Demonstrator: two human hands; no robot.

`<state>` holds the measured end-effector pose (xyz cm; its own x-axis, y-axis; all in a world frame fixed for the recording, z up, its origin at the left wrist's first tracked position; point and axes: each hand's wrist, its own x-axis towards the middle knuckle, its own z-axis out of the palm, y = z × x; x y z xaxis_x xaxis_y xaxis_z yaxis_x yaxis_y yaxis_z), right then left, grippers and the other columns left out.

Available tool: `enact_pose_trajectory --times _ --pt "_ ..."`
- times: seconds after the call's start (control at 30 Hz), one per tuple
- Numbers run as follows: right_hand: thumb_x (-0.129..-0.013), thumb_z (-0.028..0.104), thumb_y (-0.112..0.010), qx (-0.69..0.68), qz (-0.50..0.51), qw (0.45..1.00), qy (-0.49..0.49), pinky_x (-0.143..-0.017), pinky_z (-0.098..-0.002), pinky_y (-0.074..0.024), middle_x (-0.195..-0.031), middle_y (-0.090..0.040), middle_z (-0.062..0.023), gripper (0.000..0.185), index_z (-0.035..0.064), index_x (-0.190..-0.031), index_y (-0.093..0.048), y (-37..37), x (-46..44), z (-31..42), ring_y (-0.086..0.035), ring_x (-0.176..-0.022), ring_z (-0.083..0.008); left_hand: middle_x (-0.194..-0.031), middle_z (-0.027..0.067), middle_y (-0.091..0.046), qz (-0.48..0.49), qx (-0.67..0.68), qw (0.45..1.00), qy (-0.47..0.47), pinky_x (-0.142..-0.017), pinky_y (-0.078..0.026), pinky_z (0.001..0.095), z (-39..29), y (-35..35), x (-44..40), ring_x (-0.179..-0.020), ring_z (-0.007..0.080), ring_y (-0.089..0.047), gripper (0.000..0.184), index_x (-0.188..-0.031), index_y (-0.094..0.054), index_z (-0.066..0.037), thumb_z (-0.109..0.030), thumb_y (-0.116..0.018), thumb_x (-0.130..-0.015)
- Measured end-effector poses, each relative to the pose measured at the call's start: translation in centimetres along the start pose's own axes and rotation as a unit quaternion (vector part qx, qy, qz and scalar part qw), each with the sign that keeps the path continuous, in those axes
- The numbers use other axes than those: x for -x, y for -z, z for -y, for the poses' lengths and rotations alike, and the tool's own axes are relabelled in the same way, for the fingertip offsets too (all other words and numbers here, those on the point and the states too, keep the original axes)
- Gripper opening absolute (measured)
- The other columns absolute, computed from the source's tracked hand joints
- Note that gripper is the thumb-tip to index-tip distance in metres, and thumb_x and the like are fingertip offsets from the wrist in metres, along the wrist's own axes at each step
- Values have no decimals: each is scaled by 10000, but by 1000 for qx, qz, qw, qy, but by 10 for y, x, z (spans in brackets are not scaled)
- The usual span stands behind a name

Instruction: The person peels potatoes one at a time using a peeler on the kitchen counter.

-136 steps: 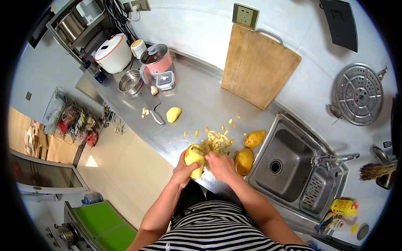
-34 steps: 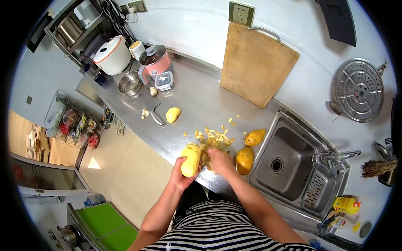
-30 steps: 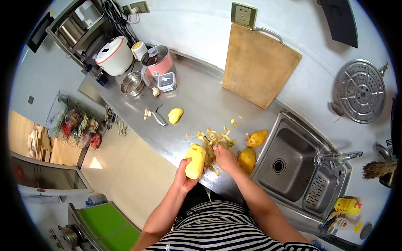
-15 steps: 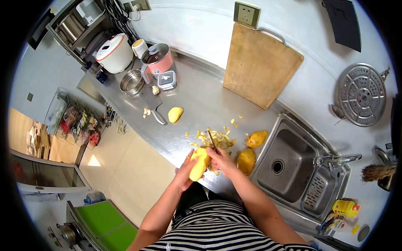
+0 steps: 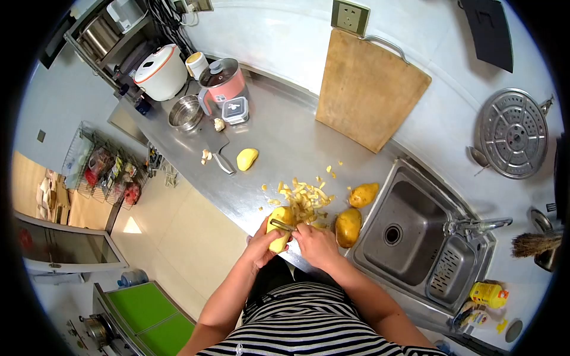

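My left hand (image 5: pixel 259 245) is wrapped round a large peeled yellow potato (image 5: pixel 276 236) at the counter's front edge. In my right hand (image 5: pixel 316 244) is a metal peeler (image 5: pixel 281 225), its head lying across the potato's upper side. A heap of potato peelings (image 5: pixel 304 197) is spread on the steel just beyond my hands. To the right, beside the sink, lie two unpeeled potatoes, a bigger one (image 5: pixel 348 227) and a smaller one (image 5: pixel 363 194). A peeled potato (image 5: pixel 247 159) rests farther left, near a knife (image 5: pixel 222 159).
The steel counter (image 5: pixel 279 136) runs to a sink (image 5: pixel 395 234) with a faucet (image 5: pixel 478 226) at right. A wooden cutting board (image 5: pixel 372 92) leans on the wall. At back left stand a rice cooker (image 5: pixel 160 72), a pink electric pot (image 5: pixel 223 86), a metal bowl (image 5: pixel 186 113) and a lidded container (image 5: pixel 235 110).
The peeler has swung from above the peelings onto the potato, and my right hand has come slightly lower. More of the peelings heap now shows.
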<state>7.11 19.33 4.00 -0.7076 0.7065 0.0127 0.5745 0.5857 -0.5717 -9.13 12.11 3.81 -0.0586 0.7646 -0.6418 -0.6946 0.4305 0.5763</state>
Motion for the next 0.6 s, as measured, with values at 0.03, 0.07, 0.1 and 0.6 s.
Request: enact_pose_trajectory --times 0.03,0.07,0.1,0.6 --pt "-937 315 -462 0 -1 1000 -1 -576 -480 -482 -765 -651 -157 268 56 -886 -505 -1 -3 -3 -632 -664 -370 -1112 122 -538 1 -1 1000 0 -666 -540 332 0 0 0 -888 238 -611 668 -1388 -302 -161 -62 -589 -793" --pt "-938 311 -462 -9 6 999 -34 -608 -495 -477 -781 -644 -175 265 54 -903 -517 -2 -10 -8 -628 -694 -385 -1105 118 -542 5 -5 1000 3 -660 -540 328 0 1 0 -874 233 -611 656 -1381 -308 -158 -72 -588 -795" --pt "-938 307 -462 -19 14 997 -67 -640 -511 -472 -796 -637 -193 265 52 -920 -528 -1 -16 -10 -623 -724 -401 -1098 115 -546 8 -9 1000 6 -655 -540 325 0 1 0 -860 229 -612 644 -1375 -313 -155 -82 -588 -796" --pt "-975 359 -345 -74 128 967 -205 -790 -512 -455 -921 -638 -237 404 28 -1009 -573 -6 -35 -27 -605 -906 -411 -1224 122 -487 -27 -30 998 -53 -809 -510 354 3 7 6 -1033 254 -550 818 -1446 -234 -138 -39 -616 -731"
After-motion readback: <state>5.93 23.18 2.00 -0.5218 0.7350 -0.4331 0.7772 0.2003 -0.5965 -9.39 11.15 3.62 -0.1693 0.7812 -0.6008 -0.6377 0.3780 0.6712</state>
